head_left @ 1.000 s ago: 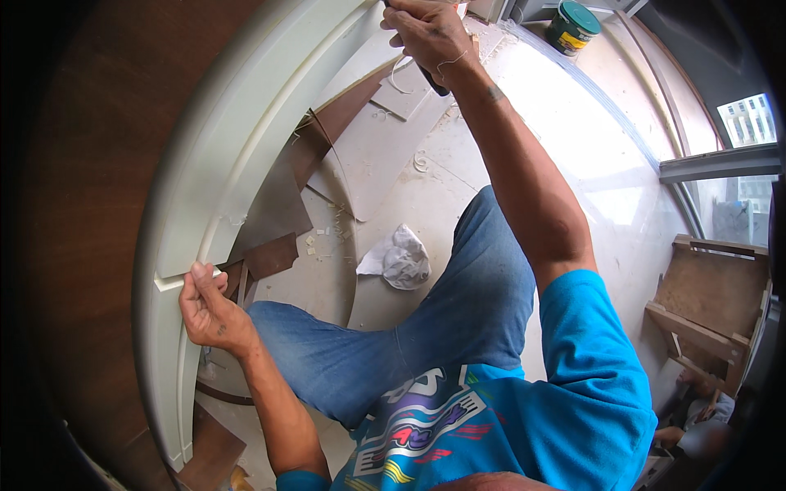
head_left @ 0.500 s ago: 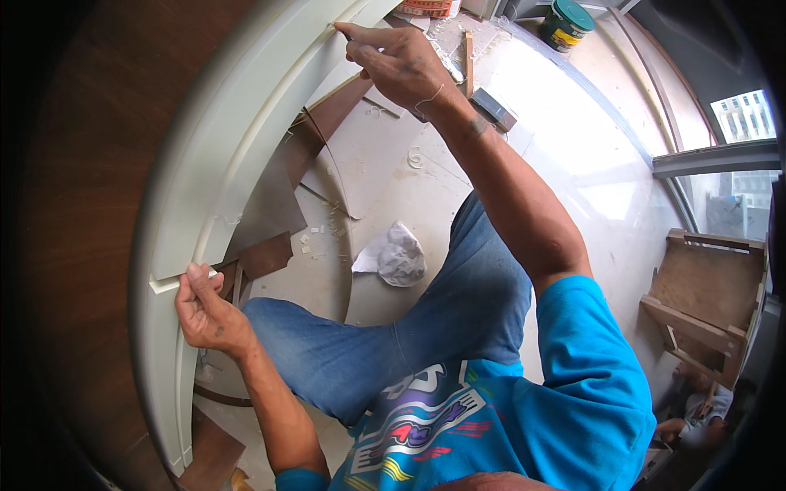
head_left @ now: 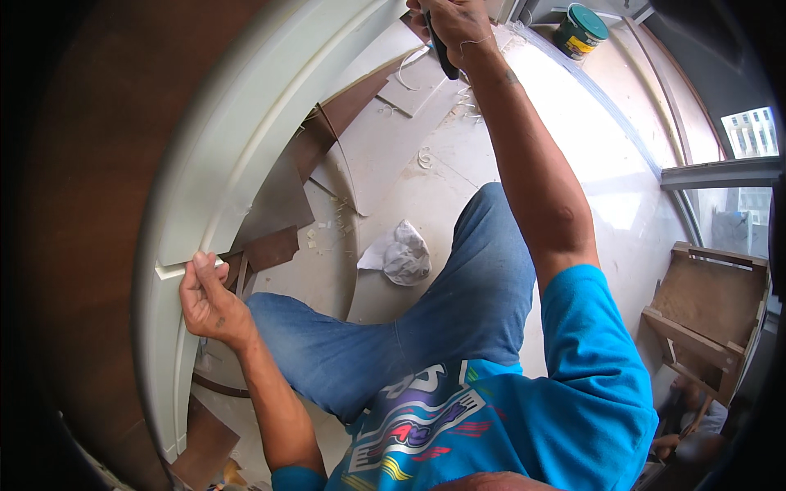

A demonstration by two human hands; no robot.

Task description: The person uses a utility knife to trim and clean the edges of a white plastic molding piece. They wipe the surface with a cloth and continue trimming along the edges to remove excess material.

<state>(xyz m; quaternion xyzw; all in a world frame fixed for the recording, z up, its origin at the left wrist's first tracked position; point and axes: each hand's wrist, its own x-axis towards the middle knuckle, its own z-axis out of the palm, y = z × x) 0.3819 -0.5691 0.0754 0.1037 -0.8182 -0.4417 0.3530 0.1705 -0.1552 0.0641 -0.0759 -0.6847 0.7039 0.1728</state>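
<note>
A long pale-green panel (head_left: 201, 159) with a lengthwise groove curves down my left side. My left hand (head_left: 214, 303) is closed in a pinch at its edge, beside a white crosswise notch (head_left: 169, 270). A small white piece (head_left: 219, 262) shows at the fingertips. At the top of the view, past the panel's far end, my right hand (head_left: 458, 24) is wrapped round a black tool (head_left: 442, 51). A dark, slim end of this tool sticks out below the palm; the rest is hidden, so its kind is unclear.
Brown offcuts (head_left: 274, 249), a pale board (head_left: 413, 86) and curled shavings (head_left: 424, 157) lie on the floor. A crumpled white cloth (head_left: 399, 254) is by my knees. A green-lidded bucket (head_left: 581, 31) stands far right, a wooden frame (head_left: 712, 299) at right. Someone sits beyond it.
My right hand has left the panel's groove and moved up and right, now showing the black tool. My left hand keeps its pinch at the notch. The view has shifted slightly.
</note>
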